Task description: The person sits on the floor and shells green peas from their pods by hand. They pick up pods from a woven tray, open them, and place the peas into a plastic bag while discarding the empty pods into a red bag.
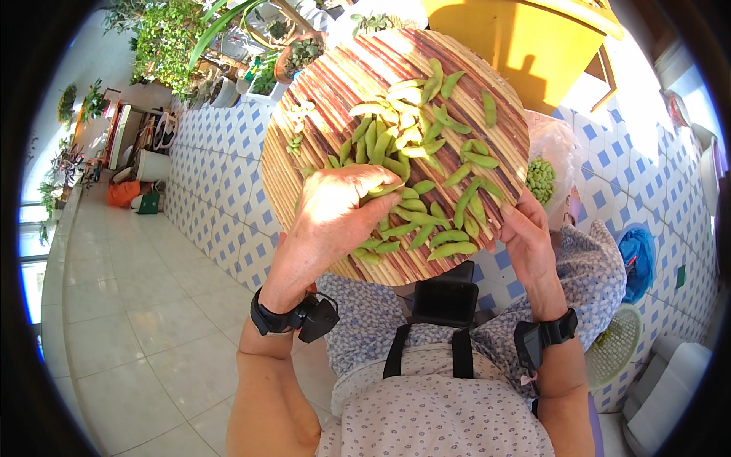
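A round tray of reddish and tan stalks is held up over the lap, with many green soybean pods strewn across it. My left hand reaches over the tray's near left part, a green pod pinched between thumb and forefinger. At the tray's right near edge, my right hand grips the rim, thumb on top. A small cluster of shelled beans and pale bits lie on the tray's left side. Beyond the right rim, a clear plastic bag holds shelled green beans.
A yellow wooden cabinet stands beyond the tray, potted plants at its upper left. On the right are a container lined with a blue bag and a pale green basket. A black object sits between the knees.
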`<action>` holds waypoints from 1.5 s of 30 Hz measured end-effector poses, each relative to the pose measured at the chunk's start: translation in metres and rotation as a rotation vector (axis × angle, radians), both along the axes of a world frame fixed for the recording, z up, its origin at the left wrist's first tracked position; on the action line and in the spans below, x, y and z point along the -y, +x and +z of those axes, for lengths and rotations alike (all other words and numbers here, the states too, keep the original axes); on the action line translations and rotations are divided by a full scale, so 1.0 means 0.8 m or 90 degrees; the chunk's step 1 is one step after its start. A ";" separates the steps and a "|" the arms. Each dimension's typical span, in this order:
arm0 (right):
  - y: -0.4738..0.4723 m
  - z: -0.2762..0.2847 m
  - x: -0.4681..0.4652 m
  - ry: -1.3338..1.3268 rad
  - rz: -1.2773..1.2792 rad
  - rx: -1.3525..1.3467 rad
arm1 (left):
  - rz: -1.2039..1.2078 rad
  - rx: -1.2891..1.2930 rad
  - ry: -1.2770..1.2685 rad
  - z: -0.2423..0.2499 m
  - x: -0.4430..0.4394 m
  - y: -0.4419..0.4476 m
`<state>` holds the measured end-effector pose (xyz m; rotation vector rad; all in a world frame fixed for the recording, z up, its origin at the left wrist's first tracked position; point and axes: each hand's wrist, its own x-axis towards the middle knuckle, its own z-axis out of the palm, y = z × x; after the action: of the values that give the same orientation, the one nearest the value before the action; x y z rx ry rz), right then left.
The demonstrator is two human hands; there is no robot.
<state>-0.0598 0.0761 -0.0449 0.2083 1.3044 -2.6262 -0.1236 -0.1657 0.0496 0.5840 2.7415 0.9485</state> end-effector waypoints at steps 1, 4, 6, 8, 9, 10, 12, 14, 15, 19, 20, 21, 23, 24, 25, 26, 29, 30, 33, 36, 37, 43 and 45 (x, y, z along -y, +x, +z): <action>0.000 0.000 0.000 0.000 -0.002 0.001 | -0.009 -0.005 0.024 0.002 0.001 0.003; 0.000 -0.002 0.001 -0.005 -0.005 -0.007 | 0.059 0.013 0.079 0.007 0.010 -0.003; -0.001 -0.002 0.001 -0.009 -0.007 -0.011 | 0.148 0.000 0.159 0.006 0.016 -0.017; 0.000 -0.001 0.002 -0.014 -0.010 -0.013 | 0.146 -0.041 0.080 0.005 0.020 -0.031; 0.002 0.001 0.003 -0.004 -0.020 0.001 | 0.138 -0.074 0.017 0.003 0.020 -0.035; 0.002 0.002 0.004 -0.007 -0.021 0.008 | 0.141 -0.081 -0.053 0.002 0.019 -0.038; 0.001 0.005 0.005 -0.014 -0.021 0.018 | 0.100 -0.081 -0.091 -0.001 0.015 -0.039; 0.001 0.007 0.006 -0.001 -0.029 0.025 | 0.067 -0.055 -0.112 -0.005 0.011 -0.038; 0.001 0.007 0.006 0.006 -0.036 0.028 | 0.062 -0.054 -0.088 -0.008 0.008 -0.036; 0.002 0.006 0.006 0.000 -0.036 0.032 | -0.015 -0.148 0.038 -0.022 0.005 -0.032; 0.003 0.005 0.006 -0.001 -0.038 0.031 | -0.028 -0.154 0.057 -0.025 0.004 -0.030; 0.003 0.004 0.006 -0.003 -0.039 0.029 | -0.040 -0.161 0.074 -0.027 0.003 -0.028; 0.003 0.003 0.004 -0.004 -0.037 0.032 | -0.049 -0.148 0.118 -0.026 0.001 -0.024; 0.004 0.002 0.004 -0.005 -0.038 0.035 | -0.054 -0.142 0.140 -0.024 -0.001 -0.022; 0.004 0.002 0.004 -0.006 -0.040 0.038 | -0.050 -0.100 0.138 -0.019 -0.001 -0.018; 0.005 0.002 0.004 -0.007 -0.044 0.042 | -0.046 -0.062 0.136 -0.013 -0.001 -0.016; 0.003 0.003 0.001 -0.049 -0.017 0.047 | -0.062 -0.025 0.106 0.002 0.004 -0.015; 0.003 0.003 0.001 -0.058 -0.010 0.033 | -0.074 -0.052 0.109 0.006 0.007 -0.017; 0.005 0.003 0.002 -0.032 -0.028 0.045 | 0.045 0.005 0.119 0.013 0.024 -0.021; 0.005 0.002 0.002 -0.035 -0.026 0.048 | 0.126 -0.008 0.120 0.012 0.038 -0.033; 0.006 0.003 0.000 -0.052 -0.011 0.054 | 0.127 -0.024 0.129 0.011 0.041 -0.038; 0.008 0.000 -0.002 -0.073 -0.001 0.047 | 0.063 -0.081 0.062 0.006 0.033 -0.054; 0.008 -0.001 -0.002 -0.075 0.001 0.042 | 0.056 -0.103 -0.008 0.006 0.027 -0.057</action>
<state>-0.0532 0.0780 -0.0455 0.2736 1.1247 -2.6607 -0.1690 -0.1873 0.0547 0.5657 2.9369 0.9404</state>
